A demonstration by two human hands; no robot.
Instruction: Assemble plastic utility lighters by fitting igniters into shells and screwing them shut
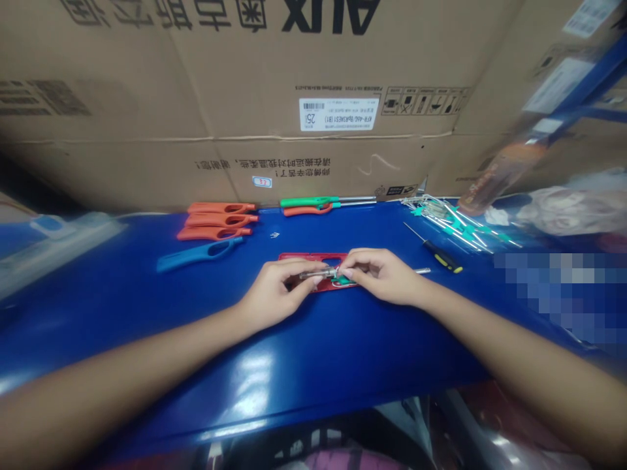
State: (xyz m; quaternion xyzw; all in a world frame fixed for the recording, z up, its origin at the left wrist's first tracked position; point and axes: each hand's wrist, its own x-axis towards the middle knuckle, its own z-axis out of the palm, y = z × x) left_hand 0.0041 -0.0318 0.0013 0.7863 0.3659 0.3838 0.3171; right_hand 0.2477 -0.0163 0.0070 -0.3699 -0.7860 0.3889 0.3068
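Observation:
My left hand (277, 294) pinches a small smoky, see-through lighter fuel tank (316, 274) between thumb and fingers. At the tank's right end, the fingertips of my right hand (377, 274) are closed by a green part (345, 281) with a thin white wire. What exactly those fingertips grip is hidden. A metal tube end (422, 270) sticks out to the right from behind my right hand. Beneath both hands lies a flat red piece with openings (294, 256), partly covered by them.
Several orange lighter shells (215, 233) and a blue shell (196, 256) lie at the left. Two long-nosed lighters, the upper one green (308, 202), rest by the cardboard box (235, 72). Rightward are a screwdriver (441, 256), metal rods with green parts (455, 225) and an orange bottle (502, 176).

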